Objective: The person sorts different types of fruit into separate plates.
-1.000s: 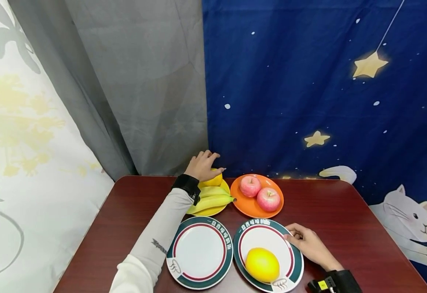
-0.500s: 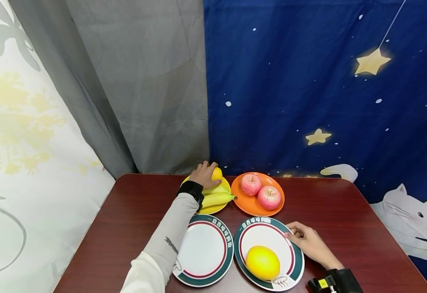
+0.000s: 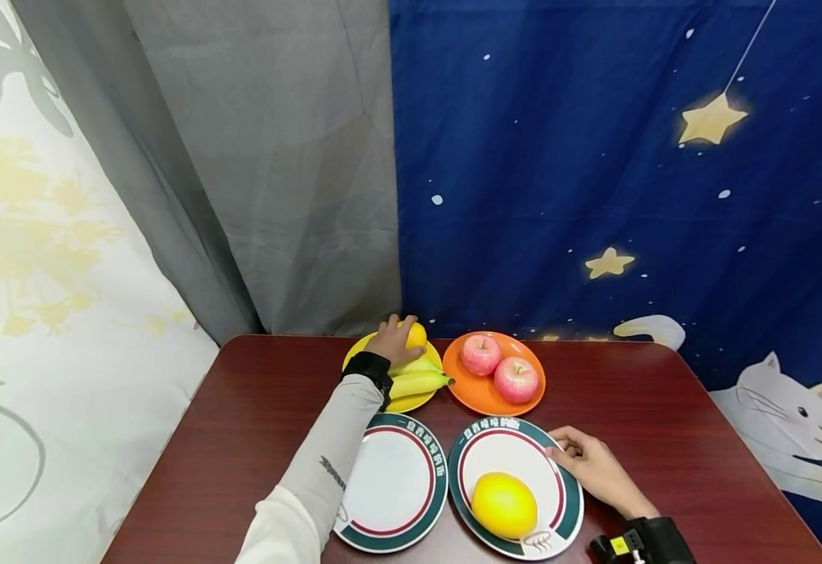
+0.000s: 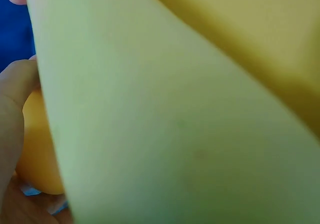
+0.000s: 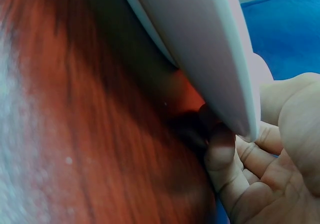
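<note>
My left hand (image 3: 391, 345) grips a lemon (image 3: 417, 336) at the back of a yellow plate (image 3: 356, 352). In the left wrist view, the lemon (image 4: 41, 149) shows between thumb and fingers, partly covered by a blurred banana (image 4: 165, 114). The bananas (image 3: 419, 383) lie on the yellow plate in front of that hand. My right hand (image 3: 599, 472) pinches the right rim of a green-edged white plate (image 3: 573, 513), thumb above and fingers beneath, as the right wrist view of the plate (image 5: 215, 49) shows. A large lemon (image 3: 504, 505) lies on this plate.
Another green-edged white plate (image 3: 396, 486) stands to the left, partly behind my left sleeve. At the back, an orange plate (image 3: 470, 392) holds two apples (image 3: 516, 380). Curtains (image 3: 298, 196) hang behind the brown table (image 3: 622, 384).
My left hand has come down from above the yellow plate and closed around the lemon there. The right hand has kept its hold on the plate's rim.
</note>
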A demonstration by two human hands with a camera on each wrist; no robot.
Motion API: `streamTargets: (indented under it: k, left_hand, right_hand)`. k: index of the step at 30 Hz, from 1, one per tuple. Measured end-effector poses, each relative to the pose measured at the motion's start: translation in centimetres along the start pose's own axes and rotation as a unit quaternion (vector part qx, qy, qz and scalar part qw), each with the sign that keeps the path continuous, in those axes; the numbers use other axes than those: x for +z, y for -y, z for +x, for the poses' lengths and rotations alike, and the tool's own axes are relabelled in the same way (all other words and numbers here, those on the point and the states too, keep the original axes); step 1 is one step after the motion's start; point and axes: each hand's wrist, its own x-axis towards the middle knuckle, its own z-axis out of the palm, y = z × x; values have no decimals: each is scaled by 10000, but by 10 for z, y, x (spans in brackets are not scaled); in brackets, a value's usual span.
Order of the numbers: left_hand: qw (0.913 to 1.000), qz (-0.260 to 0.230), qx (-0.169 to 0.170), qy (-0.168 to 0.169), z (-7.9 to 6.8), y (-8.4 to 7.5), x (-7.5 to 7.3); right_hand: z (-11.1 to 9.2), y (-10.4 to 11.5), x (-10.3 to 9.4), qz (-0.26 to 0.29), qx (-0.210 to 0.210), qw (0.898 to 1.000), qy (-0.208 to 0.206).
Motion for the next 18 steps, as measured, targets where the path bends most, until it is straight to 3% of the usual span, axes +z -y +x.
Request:
streamTargets:
  k: [5,10,14,18]
  left_hand:
    - [9995,-80,147,-282,-2,4,-13]
    - [9956,-531,449,-623,-12,0,-46]
    - [9866,-910,1072,-822,-26,-17,-75]
    - [9686,-780,2147,-986,-47,-46,-91]
  right_hand:
    - [2,0,0,31,-69,10000,-2]
    - [3,1,-1,30,-52,10000,16]
    - [2,1,-1,-3,-37,10000,19]
    - [1,2,0,8,-82,10000,-16]
